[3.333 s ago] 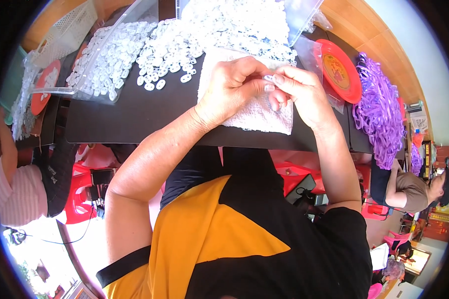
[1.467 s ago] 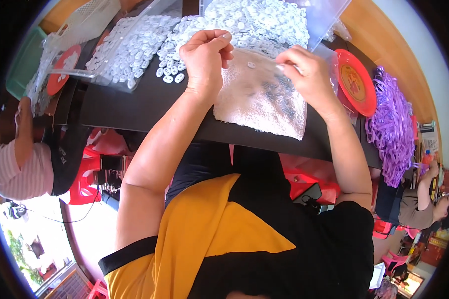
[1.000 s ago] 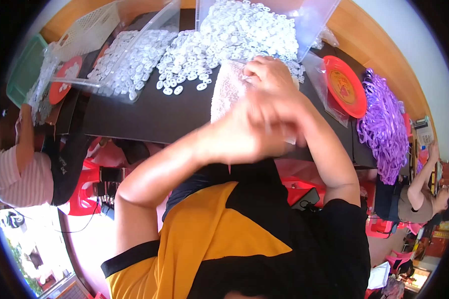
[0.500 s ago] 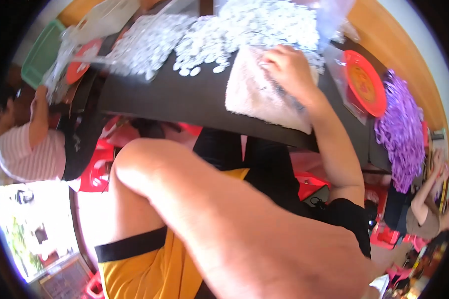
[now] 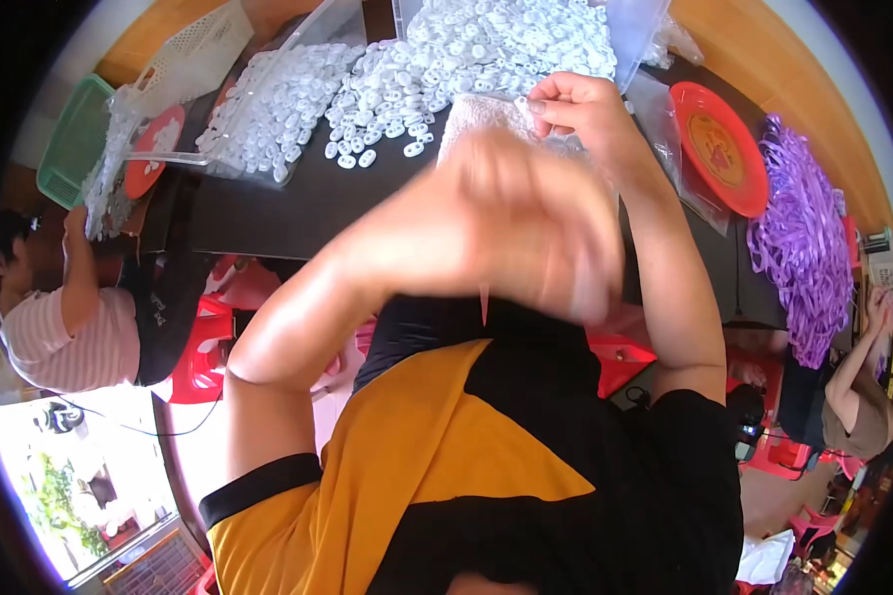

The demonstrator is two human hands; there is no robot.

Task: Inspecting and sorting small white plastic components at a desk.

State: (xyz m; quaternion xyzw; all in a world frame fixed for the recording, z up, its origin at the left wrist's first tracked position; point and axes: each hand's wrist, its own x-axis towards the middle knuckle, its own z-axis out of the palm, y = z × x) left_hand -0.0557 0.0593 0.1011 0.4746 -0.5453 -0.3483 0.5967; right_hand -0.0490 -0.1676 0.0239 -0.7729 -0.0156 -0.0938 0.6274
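Note:
My right hand [image 5: 580, 114] is over the far edge of a pale pink towel [image 5: 471, 114] on the dark table. Its thumb and finger are pinched on a small white plastic piece [image 5: 522, 104]. My left hand [image 5: 536, 228] is smeared by motion above the table's near edge; it hides much of the towel, and its fingers cannot be made out. Beyond both hands lies a big heap of white oval plastic pieces with two holes [image 5: 506, 45]. A few strays [image 5: 367, 159] lie at the heap's near side.
A clear plastic box [image 5: 283, 174] holds more pieces at left. At right are a red round tray [image 5: 719, 149] on a clear bag and a bundle of purple straps [image 5: 804, 248]. One person [image 5: 74, 322] sits at far left by a green basket [image 5: 74, 139], another [image 5: 853, 416] at far right.
My left hand and forearm, which were close to the camera and covered the lower picture, have swung up over the table's near edge. The right hand stays by the towel.

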